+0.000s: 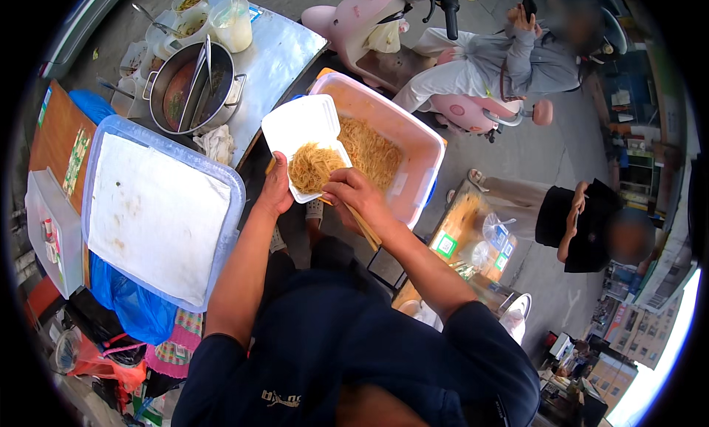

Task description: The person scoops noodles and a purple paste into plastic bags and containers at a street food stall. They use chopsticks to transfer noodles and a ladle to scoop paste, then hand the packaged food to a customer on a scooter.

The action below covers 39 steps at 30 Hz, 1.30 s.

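My left hand (pixel 278 187) grips the left side of an open white foam clamshell box (pixel 302 119), its lid tilted back. A heap of thin tan noodles (pixel 316 165) lies in the box. At the box's right edge, my right hand (pixel 357 197) holds wooden chopsticks (pixel 363 227), their far ends pointing down and right; their tips are hidden by the fingers and noodles. Just beyond the box stands a pink plastic tub (pixel 412 144) with more loose noodles (pixel 371 153) along its bottom.
At upper left, a divided steel pot (pixel 221 114) with broth stands on a metal table (pixel 277 44) beside sauce tubs. A white cloth (pixel 160 216) covers a plastic bin at left. A wooden table (pixel 465 211) holds bags at right. One person sits on a pink scooter (pixel 354 17); another stands farther right.
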{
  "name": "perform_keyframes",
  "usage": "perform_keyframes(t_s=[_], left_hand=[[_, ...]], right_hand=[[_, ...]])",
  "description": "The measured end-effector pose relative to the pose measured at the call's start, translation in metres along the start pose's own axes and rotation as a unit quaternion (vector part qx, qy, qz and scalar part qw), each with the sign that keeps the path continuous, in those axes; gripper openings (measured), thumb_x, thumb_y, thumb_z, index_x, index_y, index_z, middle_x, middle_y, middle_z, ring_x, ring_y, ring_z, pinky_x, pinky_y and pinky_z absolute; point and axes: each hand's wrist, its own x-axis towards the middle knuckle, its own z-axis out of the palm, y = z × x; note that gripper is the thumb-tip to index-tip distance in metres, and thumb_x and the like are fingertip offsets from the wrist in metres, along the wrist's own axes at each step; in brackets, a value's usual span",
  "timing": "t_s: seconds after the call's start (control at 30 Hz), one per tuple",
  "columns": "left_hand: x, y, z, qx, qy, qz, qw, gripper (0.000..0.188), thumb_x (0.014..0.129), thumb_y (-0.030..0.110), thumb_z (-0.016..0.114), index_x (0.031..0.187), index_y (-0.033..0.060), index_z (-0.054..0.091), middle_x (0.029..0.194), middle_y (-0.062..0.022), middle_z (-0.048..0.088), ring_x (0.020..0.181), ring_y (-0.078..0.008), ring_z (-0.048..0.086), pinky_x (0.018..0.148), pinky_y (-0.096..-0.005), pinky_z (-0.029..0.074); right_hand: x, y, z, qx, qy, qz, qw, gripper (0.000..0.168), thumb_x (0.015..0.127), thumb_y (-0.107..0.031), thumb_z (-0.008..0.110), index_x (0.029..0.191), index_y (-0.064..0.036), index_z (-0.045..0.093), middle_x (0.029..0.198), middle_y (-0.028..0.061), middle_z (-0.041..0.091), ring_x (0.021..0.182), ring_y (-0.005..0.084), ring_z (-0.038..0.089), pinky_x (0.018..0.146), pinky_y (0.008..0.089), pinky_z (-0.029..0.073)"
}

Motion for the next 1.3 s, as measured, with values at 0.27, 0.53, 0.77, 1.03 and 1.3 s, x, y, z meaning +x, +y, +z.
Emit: perform_keyframes(t_s=[0.27, 0.53, 0.77, 1.03, 1.3], left_hand=[[0.003, 0.007, 0.006, -0.017, -0.078, -0.013, 0.997, 0.120, 0.075, 0.083, 0.064, 0.161, 0.0064, 0.032, 0.155, -0.0120, 0.052, 0.141, -0.0274, 0.054, 0.115, -0.0484, 0.049], [0.015, 0.013, 0.016, -0.060, -0.129, -0.048, 0.989, 0.135, 0.060, 0.086, 0.072, 0.161, 0.0066, 0.032, 0.156, -0.0120, 0.051, 0.141, -0.0294, 0.054, 0.114, -0.0527, 0.049], [0.027, 0.010, 0.028, 0.003, -0.111, -0.023, 0.994, 0.134, 0.061, 0.083, 0.077, 0.160, 0.0044, 0.032, 0.154, -0.0117, 0.053, 0.138, -0.0278, 0.057, 0.112, -0.0506, 0.052], [0.063, 0.011, 0.034, 0.001, -0.116, -0.066, 0.991, 0.135, 0.064, 0.086, 0.071, 0.162, 0.0030, 0.028, 0.159, -0.0131, 0.048, 0.143, -0.0291, 0.052, 0.116, -0.0504, 0.049], [0.121, 0.028, 0.014, -0.064, -0.132, -0.096, 0.984, 0.082, 0.091, 0.067, 0.067, 0.149, 0.0109, 0.053, 0.154, -0.0141, 0.055, 0.140, -0.0374, 0.054, 0.114, -0.0575, 0.048]], right_hand=[[0.051, -0.027, -0.090, -0.009, -0.011, 0.065, 0.998, 0.013, 0.098, -0.012, 0.074, 0.103, -0.001, 0.073, 0.097, 0.0102, 0.072, 0.085, 0.0221, 0.069, 0.076, 0.0337, 0.054], [0.021, -0.016, -0.145, 0.246, 0.148, 0.249, 0.925, 0.027, 0.105, -0.024, 0.069, 0.111, 0.002, 0.070, 0.103, 0.0097, 0.073, 0.096, 0.0159, 0.070, 0.089, 0.0307, 0.058], [-0.009, 0.015, -0.084, -0.093, 0.151, 0.111, 0.978, 0.008, 0.097, -0.007, 0.072, 0.102, 0.000, 0.070, 0.099, 0.0154, 0.071, 0.092, 0.0305, 0.070, 0.081, 0.0371, 0.056], [-0.037, 0.003, -0.056, -0.028, 0.137, 0.048, 0.989, 0.022, 0.088, 0.000, 0.079, 0.110, -0.002, 0.074, 0.113, 0.0158, 0.069, 0.113, 0.0353, 0.069, 0.094, 0.0437, 0.059], [-0.056, 0.037, -0.110, 0.063, 0.360, 0.190, 0.911, 0.026, 0.109, -0.023, 0.060, 0.111, 0.002, 0.068, 0.108, 0.0134, 0.068, 0.096, 0.0235, 0.070, 0.090, 0.0346, 0.058]])
